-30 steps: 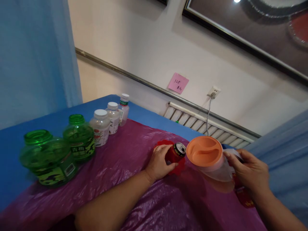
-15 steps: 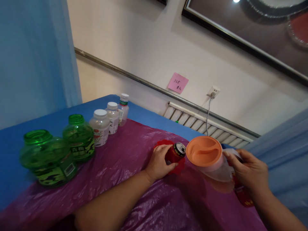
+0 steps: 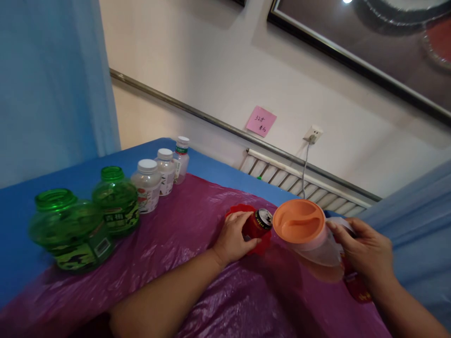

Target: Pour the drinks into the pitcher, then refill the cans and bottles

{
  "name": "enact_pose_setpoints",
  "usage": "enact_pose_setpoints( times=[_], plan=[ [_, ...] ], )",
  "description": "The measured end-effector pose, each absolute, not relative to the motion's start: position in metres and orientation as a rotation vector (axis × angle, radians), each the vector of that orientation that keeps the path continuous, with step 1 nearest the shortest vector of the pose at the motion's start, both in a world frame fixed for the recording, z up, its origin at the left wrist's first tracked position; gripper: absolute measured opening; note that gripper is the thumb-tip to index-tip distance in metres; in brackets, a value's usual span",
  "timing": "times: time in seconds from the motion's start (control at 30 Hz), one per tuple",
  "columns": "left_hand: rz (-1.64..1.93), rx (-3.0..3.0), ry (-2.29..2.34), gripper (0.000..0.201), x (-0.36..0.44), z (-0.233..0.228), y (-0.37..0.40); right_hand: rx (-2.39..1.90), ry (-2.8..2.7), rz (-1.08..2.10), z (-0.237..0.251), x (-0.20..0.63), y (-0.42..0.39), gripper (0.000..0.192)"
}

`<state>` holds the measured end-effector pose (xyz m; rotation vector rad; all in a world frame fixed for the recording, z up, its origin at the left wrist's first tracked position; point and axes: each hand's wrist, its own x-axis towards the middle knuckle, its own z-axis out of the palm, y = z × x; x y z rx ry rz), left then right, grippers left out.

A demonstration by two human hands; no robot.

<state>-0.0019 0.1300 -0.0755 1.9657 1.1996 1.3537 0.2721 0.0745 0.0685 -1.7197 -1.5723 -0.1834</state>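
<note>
My left hand is wrapped around a red drink can that stands on a red saucer on the purple plastic sheet. Right beside the can is a clear plastic jug with an orange lid, tilted toward the can. My right hand grips the jug by its white handle. A second red can lies partly hidden under my right hand.
Along the left stand two green plastic jars and three white-capped bottles. The table has a blue cover. Behind it are a radiator, a wall socket, a pink note and blue curtains.
</note>
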Motion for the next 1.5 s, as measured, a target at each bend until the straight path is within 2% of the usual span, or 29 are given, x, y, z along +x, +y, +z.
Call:
enact_pose_setpoints(
  times=[0.6, 1.5],
  plan=[
    [1.352, 1.964, 1.197, 0.073, -0.0016, -0.0755, 0.1296, -1.775, -1.577, -0.208, 0.0686, 0.2734, 0.0754, 0.048],
    [1.374, 1.953, 1.194, 0.073, -0.0017, -0.0771, 0.1295, -1.749, -1.579, -0.224, 0.0713, 0.2668, 0.0709, 0.049]
  ],
)
